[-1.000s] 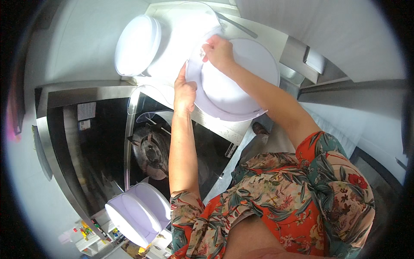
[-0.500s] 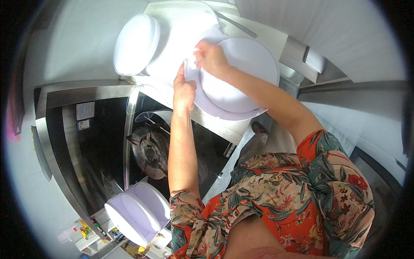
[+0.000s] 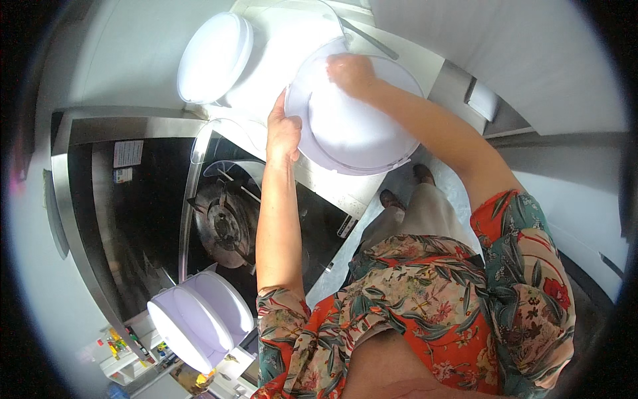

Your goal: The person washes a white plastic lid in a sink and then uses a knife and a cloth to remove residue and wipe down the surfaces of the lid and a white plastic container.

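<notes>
A wide, round, pale lavender tub [image 3: 332,164] is tipped up on the white counter, its hollow side toward me. My left hand [image 3: 284,136] is closed on the tub's left rim, with the thumb lying along the edge. Inside the tub, toward its far wall, my right hand [image 3: 350,73] is bunched with the fingers curled in. What those fingers hold is hidden in the glare and by the hand itself.
A round white piece [image 3: 212,58] leans upright at the back left. Left of me is a black glass cooktop with a gas burner [image 3: 226,226]. A white tiered piece [image 3: 199,319] stands lower left. A clear curved cover [image 3: 229,126] sits beside the counter edge.
My right hand has moved from the tub's left wall to the right, deeper inside. A bit of white showed at its fingers before. My left hand keeps its hold on the rim.
</notes>
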Demonstrator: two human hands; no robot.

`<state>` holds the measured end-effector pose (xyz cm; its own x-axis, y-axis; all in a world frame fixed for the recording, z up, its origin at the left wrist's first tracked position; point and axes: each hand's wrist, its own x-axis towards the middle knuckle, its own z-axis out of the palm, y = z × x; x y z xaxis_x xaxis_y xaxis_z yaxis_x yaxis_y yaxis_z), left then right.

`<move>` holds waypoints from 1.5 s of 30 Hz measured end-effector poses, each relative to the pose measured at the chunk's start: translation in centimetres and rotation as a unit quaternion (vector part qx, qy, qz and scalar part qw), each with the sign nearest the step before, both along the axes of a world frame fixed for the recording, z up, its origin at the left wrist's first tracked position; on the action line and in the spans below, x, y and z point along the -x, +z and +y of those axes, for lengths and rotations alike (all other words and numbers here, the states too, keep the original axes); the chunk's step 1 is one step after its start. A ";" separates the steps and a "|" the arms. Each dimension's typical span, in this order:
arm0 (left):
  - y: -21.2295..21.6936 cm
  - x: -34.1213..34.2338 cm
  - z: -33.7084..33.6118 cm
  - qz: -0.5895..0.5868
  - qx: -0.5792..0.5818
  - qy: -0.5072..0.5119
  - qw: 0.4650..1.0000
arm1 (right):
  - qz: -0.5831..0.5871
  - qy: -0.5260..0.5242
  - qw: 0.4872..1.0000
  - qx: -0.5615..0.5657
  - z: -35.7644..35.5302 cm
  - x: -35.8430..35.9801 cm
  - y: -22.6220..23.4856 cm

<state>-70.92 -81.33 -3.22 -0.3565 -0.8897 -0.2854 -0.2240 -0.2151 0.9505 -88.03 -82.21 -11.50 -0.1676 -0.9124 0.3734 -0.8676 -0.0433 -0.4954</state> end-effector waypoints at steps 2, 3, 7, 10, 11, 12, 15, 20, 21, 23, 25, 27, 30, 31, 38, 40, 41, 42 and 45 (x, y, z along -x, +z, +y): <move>0.1 -0.2 0.4 0.024 -0.004 0.019 1.000 | -0.003 -0.023 1.000 -0.012 0.2 0.7 0.1; 0.1 0.1 0.3 0.029 -0.010 0.019 0.999 | -0.005 -0.029 1.000 0.001 -0.2 0.8 -0.3; 0.0 0.8 -0.3 0.011 0.007 -0.005 1.000 | -0.033 0.045 0.995 0.081 -0.8 -1.0 -1.6; -0.3 0.9 -0.6 -0.026 0.008 0.005 1.000 | -0.072 0.168 0.980 0.084 0.7 -4.2 -0.9; -0.6 0.8 -0.7 -0.020 0.010 0.002 1.000 | -0.067 0.204 0.976 0.022 2.2 -4.9 -0.6; -0.9 0.0 -0.7 -0.014 0.013 0.009 1.000 | -0.040 0.268 0.963 0.008 4.1 -5.7 0.1; -0.7 -0.5 -0.5 -0.011 0.008 0.015 1.000 | 0.011 0.354 0.934 -0.051 7.9 -3.9 1.5; 0.0 0.5 -0.3 0.011 -0.004 0.013 1.000 | 0.086 0.190 0.975 -0.076 5.9 3.7 1.0; 0.3 0.8 -0.1 0.009 -0.012 0.017 1.000 | 0.124 0.151 0.979 -0.057 4.9 3.8 1.5; 0.2 1.4 -0.2 0.010 -0.011 0.016 1.000 | 0.109 0.189 0.975 -0.048 4.9 1.8 0.6; -0.2 0.9 -0.3 0.012 0.006 0.023 1.000 | 0.070 0.273 0.956 -0.082 6.8 -1.2 0.4; -0.3 0.0 -0.2 0.014 0.009 0.022 1.000 | 0.077 0.321 0.943 -0.033 8.2 -1.8 0.8; -0.1 0.3 -0.4 0.003 0.000 0.006 1.000 | 0.103 0.198 0.975 -0.009 4.3 1.4 1.4; -0.1 0.6 -0.5 -0.002 -0.005 0.000 1.000 | 0.110 0.198 0.974 -0.018 4.4 1.4 1.3; -0.4 0.2 -0.6 -0.013 0.002 0.006 1.000 | 0.099 0.224 0.961 -0.127 5.0 0.5 2.8; -0.6 0.5 -0.8 0.006 0.017 0.003 1.000 | 0.103 0.200 0.969 -0.105 4.1 0.3 3.4; -0.6 0.6 -0.8 0.003 0.020 0.010 1.000 | 0.120 0.223 0.960 -0.122 5.0 0.1 3.2; -0.5 0.6 -0.5 0.000 0.017 0.024 1.000 | 0.137 0.253 0.947 -0.144 6.8 -0.8 3.4; -0.8 0.1 -0.8 -0.009 0.005 0.018 1.000 | 0.141 0.262 0.935 -0.194 5.9 -0.7 3.0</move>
<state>-71.07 -82.10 -4.04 -0.3190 -0.9046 -0.2827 -0.2330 -0.2143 0.9486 -87.30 -76.33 -8.52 0.3956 -0.9175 -0.0410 -0.8758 -0.3634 -0.3176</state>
